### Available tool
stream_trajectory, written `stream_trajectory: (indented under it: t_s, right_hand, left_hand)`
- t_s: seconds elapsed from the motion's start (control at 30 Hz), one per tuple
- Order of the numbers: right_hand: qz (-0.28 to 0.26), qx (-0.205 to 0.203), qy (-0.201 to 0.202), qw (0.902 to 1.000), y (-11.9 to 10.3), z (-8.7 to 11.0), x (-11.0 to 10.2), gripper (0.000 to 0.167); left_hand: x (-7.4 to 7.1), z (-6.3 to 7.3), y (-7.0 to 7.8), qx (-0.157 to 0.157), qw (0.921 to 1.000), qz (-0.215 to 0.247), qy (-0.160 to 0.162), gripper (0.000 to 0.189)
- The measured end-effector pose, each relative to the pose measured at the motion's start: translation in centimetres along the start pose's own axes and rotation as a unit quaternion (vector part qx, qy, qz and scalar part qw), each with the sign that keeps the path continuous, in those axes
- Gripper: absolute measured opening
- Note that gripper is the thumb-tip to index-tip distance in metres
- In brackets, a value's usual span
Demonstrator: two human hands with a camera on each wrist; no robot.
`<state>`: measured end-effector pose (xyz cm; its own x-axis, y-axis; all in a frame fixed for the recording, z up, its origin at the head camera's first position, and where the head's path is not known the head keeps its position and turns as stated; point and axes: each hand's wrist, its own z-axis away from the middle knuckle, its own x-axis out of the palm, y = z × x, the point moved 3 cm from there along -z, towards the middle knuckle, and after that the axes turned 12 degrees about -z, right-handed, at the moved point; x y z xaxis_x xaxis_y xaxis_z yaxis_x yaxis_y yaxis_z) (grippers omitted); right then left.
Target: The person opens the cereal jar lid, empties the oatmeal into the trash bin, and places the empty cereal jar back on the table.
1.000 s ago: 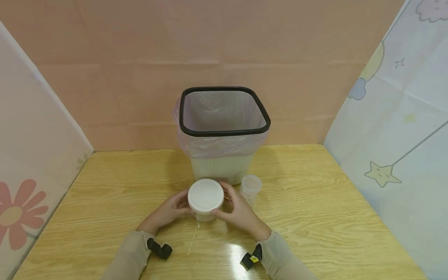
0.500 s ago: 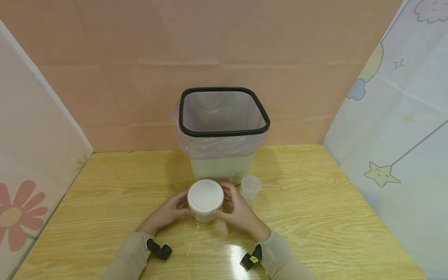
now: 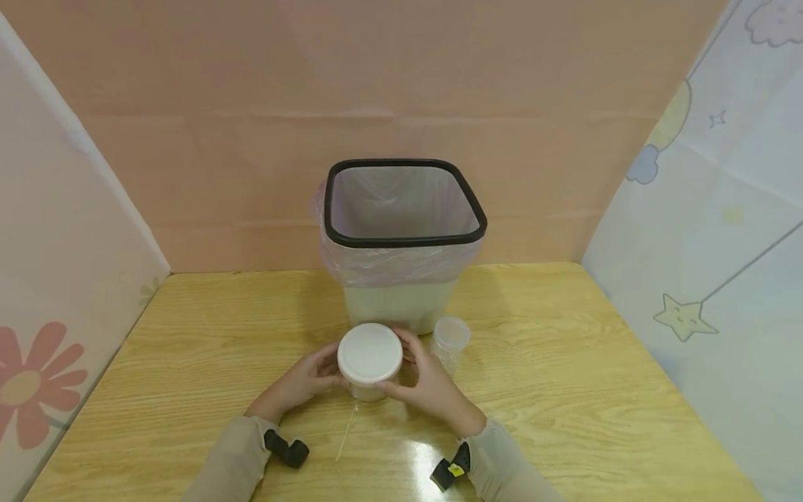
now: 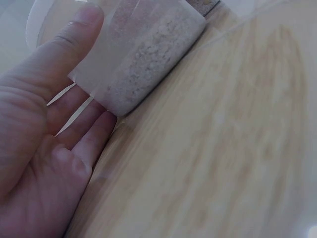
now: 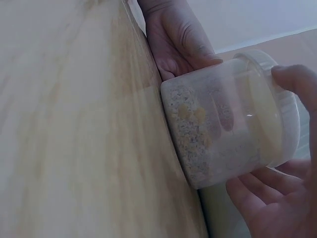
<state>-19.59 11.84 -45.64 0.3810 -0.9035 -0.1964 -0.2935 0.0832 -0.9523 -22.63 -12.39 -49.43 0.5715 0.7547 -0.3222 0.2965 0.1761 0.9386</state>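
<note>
A translucent plastic tub (image 3: 370, 354) with a round white lid stands upright on the wooden table, between both hands. Pale flakes and a few yellowish bits show in its lower half in the right wrist view (image 5: 190, 134). My left hand (image 3: 307, 376) holds the tub's left side, thumb in front and fingers curving behind; the left wrist view shows its thumb (image 4: 74, 42) across the wall. From the right, my right hand (image 3: 429, 383) grips it, with the thumb (image 5: 292, 77) at the lid's edge and the other fingers partly hidden behind the tub.
A white bin (image 3: 398, 303) with a black rim and a pinkish liner stands right behind the tub. Beside the right hand is a small see-through canister (image 3: 450, 341). A thin pale strand (image 3: 346, 434) lies in front of the tub. Printed cloths wall both sides.
</note>
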Motion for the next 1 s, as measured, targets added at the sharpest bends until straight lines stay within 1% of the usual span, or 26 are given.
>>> stream_trajectory:
  t_s: [0.2, 0.3, 0.5, 0.63, 0.87, 1.0]
  right_hand:
    - [0.006, -0.016, -0.018, 0.9997, -0.13, 0.30, -0.03, 0.090]
    - [0.003, -0.011, -0.020, 0.9997, -0.02, 0.48, 0.02, 0.090]
    - [-0.016, 0.007, -0.008, 0.9998, 0.27, 0.83, -0.15, 0.083]
    - [-0.015, 0.008, -0.004, 0.9998, 0.23, 0.88, -0.26, 0.079]
    - [-0.013, 0.006, 0.003, 0.9999, 0.21, 0.44, 0.00, 0.085]
    - [-0.009, 0.002, 0.004, 0.9999, 0.38, 0.18, 0.02, 0.085]
  left_hand:
    - [0.20, 0.10, -0.15, -0.011, 0.9999, 0.006, -0.005, 0.080]
    - [0.29, 0.24, -0.35, -0.014, 0.9999, 0.003, -0.003, 0.080]
    - [0.52, 0.08, -0.48, -0.011, 0.9999, 0.002, -0.002, 0.081]
    - [0.56, -0.05, -0.41, -0.010, 0.9999, 0.009, -0.007, 0.082]
    - [0.33, -0.04, -0.34, -0.018, 0.9998, 0.004, 0.000, 0.082]
    - [0.18, -0.05, -0.37, -0.017, 0.9998, 0.002, 0.003, 0.081]
